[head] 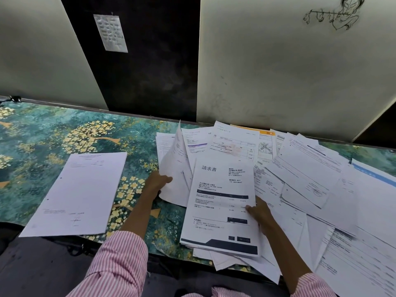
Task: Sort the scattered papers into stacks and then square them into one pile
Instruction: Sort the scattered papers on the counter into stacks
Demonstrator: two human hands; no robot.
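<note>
- Centrally, the left hand (158, 183) is pinching a curled sheet (173, 166) by its lower left corner, lifting it off the tabletop (42, 133).
- Right hand (259, 213) is gripping the right edge of an invoice (222, 202) — Japanese heading, dark footer.
- Scattered papers (310, 181) are sprawling across the right of the frame.
- One neat stack (79, 194) is lying at lower left — well apart.

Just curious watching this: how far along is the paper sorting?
Early on. Done: one sheet laid apart on the left. In hand: the left hand lifts a curled page; the right hand steadies an invoice. Left: the big scattered heap is unsorted.
</note>
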